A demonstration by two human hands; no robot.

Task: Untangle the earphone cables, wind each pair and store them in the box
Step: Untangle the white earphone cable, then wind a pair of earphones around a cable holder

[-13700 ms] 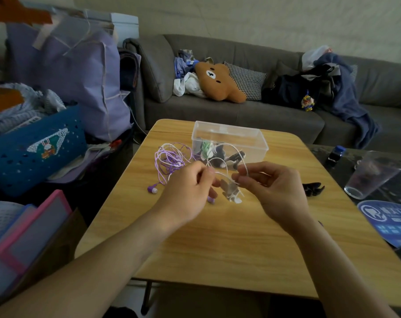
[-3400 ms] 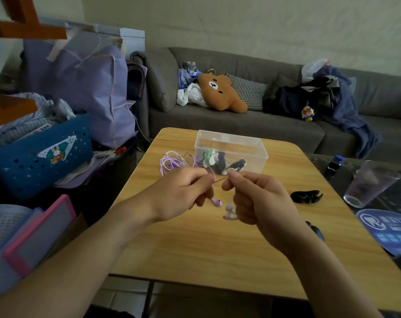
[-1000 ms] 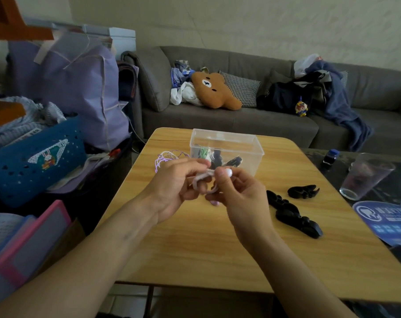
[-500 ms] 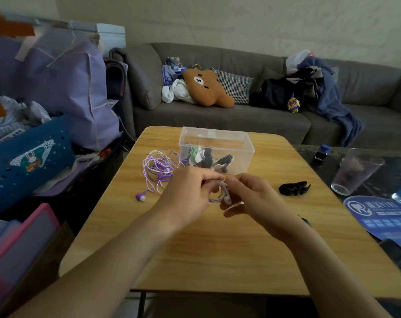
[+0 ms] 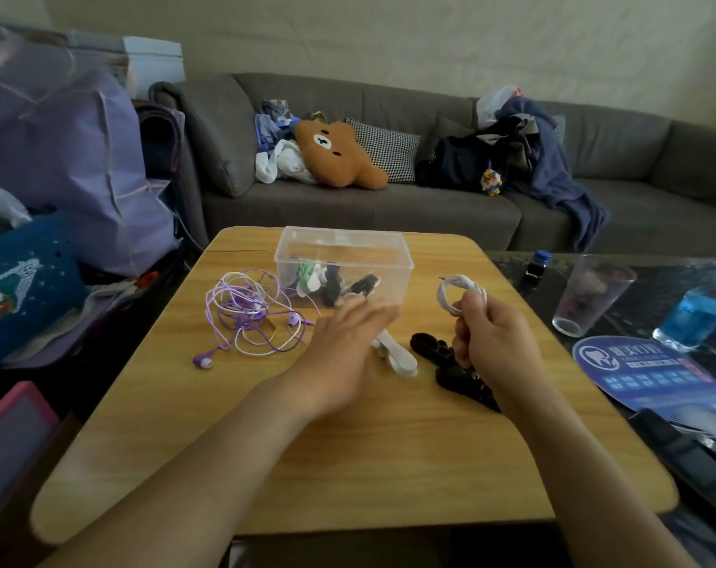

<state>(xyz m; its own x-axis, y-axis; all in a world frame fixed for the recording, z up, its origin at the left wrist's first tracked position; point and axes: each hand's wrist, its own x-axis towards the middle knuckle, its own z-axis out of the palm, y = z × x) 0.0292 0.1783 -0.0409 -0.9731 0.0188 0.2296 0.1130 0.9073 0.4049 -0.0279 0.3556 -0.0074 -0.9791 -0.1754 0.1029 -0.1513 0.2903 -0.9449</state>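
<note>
My right hand [image 5: 491, 338] grips a wound coil of white earphone cable [image 5: 457, 293], raised to the right of the clear plastic box [image 5: 344, 250]. Inside the box lie several wound earphones, green-white and black. My left hand [image 5: 348, 342] hovers flat with straight fingers over the wooden table [image 5: 348, 444], just in front of the box, holding nothing. A loose tangle of purple and white earphone cables [image 5: 245, 317] lies left of the box, one purple earbud [image 5: 202, 360] near the left edge. A white clip [image 5: 397, 356] and black clips [image 5: 450, 362] lie between my hands.
A clear cup [image 5: 590, 297], a blue bottle [image 5: 696, 309] and a blue round card [image 5: 651, 371] stand on the dark glass table to the right. Bags and a blue basket [image 5: 24, 280] crowd the left. A grey sofa [image 5: 389, 207] lies behind.
My hands have parted. The right hand now holds the white coil alone and has moved right; the left hand has let go and opened flat.
</note>
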